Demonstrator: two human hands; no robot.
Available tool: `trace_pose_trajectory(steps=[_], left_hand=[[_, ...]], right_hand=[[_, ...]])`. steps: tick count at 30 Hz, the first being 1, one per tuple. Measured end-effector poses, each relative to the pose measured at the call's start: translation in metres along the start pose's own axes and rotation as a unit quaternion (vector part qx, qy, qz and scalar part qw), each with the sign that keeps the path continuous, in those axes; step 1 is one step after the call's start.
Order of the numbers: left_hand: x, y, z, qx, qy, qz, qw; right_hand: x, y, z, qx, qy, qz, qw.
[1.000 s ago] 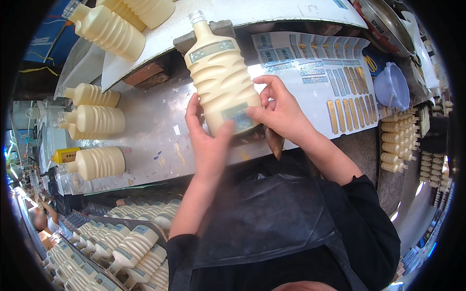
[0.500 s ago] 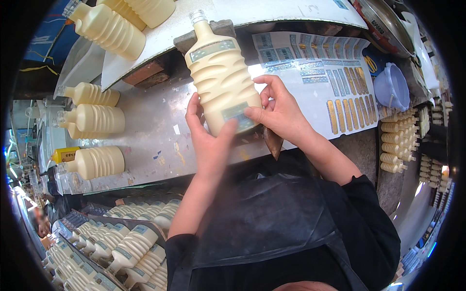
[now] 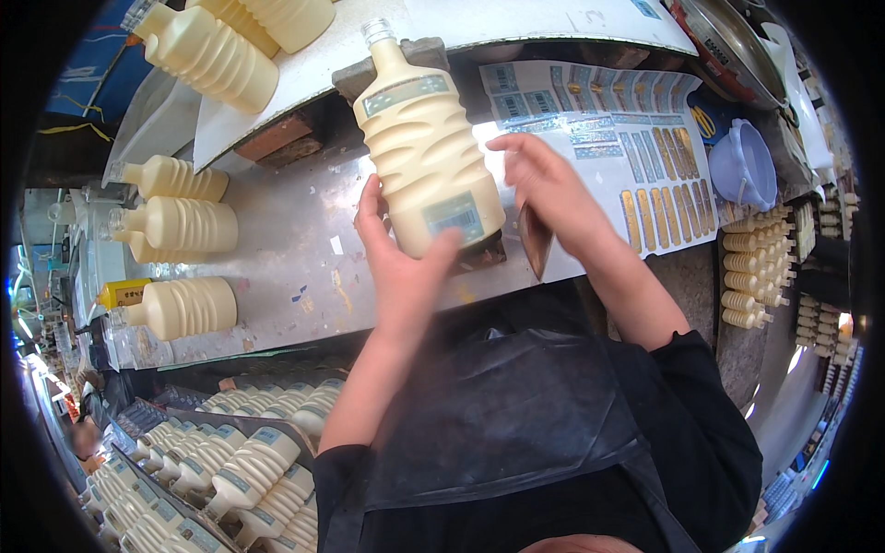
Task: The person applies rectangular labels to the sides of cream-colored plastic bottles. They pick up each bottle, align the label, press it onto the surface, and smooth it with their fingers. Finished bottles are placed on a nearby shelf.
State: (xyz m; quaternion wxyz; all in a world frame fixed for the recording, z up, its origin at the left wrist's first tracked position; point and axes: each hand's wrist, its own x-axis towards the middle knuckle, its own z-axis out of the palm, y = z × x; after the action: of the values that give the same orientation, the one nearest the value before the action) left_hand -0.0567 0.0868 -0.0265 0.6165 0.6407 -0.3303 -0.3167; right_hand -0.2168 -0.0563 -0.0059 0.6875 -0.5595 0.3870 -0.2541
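A cream bottle with wavy ridges and a clear screw neck (image 3: pixel 419 152) leans back with its shoulders against a dark block (image 3: pixel 355 78). It has a blue-grey label band near the shoulder and a rectangular label (image 3: pixel 454 219) low on the front. My left hand (image 3: pixel 406 267) grips the bottle's lower left side, its blurred thumb at that label. Just right of the bottle, apart from it, is my right hand (image 3: pixel 553 198), smeared by motion. A flat brown pointed piece (image 3: pixel 535 244) sticks out below its palm, held in the curled fingers.
Label sheets (image 3: pixel 599 138) with blue and gold strips lie right of the bottle, by a lavender bucket (image 3: pixel 743 166). Cream bottles (image 3: pixel 189 309) lie at the table's left; others (image 3: pixel 207 60) stand on the white shelf. Labelled bottles fill trays (image 3: pixel 253 470) lower left.
My right hand has let go of the bottle's right side and moved right, the brown piece moving with it. The low label is more uncovered. My left hand stays on the bottle.
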Motion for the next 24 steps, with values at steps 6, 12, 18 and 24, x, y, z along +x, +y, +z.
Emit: trace_pose_trajectory(steps=[6, 12, 18, 24], left_hand=[[0.001, -0.001, 0.001, 0.032, 0.013, 0.007, 0.999], [-0.001, -0.004, -0.003, 0.103, 0.016, 0.037, 0.994], [0.0, -0.021, -0.011, 0.041, 0.006, 0.058, 0.997], [-0.002, -0.029, -0.001, 0.144, 0.065, 0.15, 0.976]], right_hand=[[-0.012, -0.028, 0.013, 0.002, -0.034, -0.093, 0.995], [-0.013, -0.025, 0.021, -0.294, 0.103, -0.376, 0.873], [-0.055, 0.005, 0.015, -0.352, -0.077, -0.576, 0.734], [-0.048, 0.003, 0.025, -0.168, 0.1, -0.291, 0.936]])
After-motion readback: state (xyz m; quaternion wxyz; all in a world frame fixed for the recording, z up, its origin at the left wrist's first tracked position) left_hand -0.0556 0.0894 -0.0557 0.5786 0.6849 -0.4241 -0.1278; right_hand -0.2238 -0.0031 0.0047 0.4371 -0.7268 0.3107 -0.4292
